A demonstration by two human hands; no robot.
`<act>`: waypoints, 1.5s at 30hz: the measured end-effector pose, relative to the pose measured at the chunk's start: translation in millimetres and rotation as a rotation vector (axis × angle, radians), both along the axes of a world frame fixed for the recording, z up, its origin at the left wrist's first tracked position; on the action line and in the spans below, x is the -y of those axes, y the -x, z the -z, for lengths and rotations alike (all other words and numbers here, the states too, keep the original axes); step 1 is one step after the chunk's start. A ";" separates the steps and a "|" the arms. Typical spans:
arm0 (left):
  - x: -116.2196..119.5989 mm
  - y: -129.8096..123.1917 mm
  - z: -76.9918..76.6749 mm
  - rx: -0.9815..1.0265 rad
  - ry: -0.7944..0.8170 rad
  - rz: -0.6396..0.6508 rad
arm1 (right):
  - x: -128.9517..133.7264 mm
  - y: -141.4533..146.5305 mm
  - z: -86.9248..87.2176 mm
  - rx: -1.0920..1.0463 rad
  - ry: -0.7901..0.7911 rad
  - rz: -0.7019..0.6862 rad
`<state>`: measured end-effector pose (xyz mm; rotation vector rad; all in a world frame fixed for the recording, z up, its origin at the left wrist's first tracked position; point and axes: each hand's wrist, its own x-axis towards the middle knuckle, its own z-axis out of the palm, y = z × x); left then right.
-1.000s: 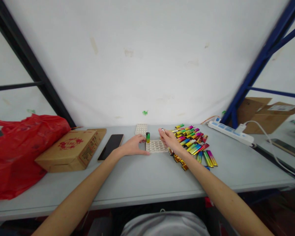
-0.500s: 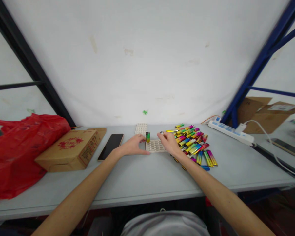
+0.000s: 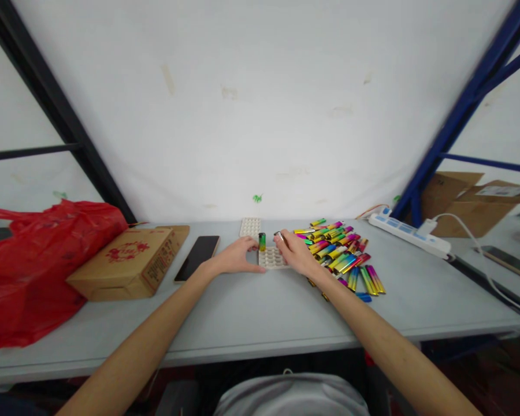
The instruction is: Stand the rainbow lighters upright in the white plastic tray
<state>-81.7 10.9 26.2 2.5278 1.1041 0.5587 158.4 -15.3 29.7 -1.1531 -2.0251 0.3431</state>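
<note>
My left hand [image 3: 239,255] holds the left end of a pale tray [image 3: 272,259] with rows of round holes, its thumb at the front corner and its fingers curled near the back. One green and yellow lighter [image 3: 262,241] stands upright in the tray's back left corner. Over the tray's right part, my right hand [image 3: 295,252] pinches a lighter [image 3: 279,234]; only its metallic top shows, and the fingers hide the rest. A heap of shiny multicoloured lighters [image 3: 340,248] lies just right of that hand.
Behind is a second holed tray [image 3: 250,226]. A dark phone [image 3: 198,258], a cardboard box [image 3: 123,263] and a red plastic bag [image 3: 47,271] lie to the left. At the right are a white power strip [image 3: 409,234], another phone [image 3: 509,263] and an opened carton [image 3: 472,202].
My right hand has moved a little left over the tray with the lighter in its fingers. My left hand stays at the tray's left end.
</note>
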 end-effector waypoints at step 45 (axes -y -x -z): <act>-0.9 1.3 2.1 -0.027 -0.018 -0.022 | -55.4 -91.0 -4.8 0.602 0.054 0.177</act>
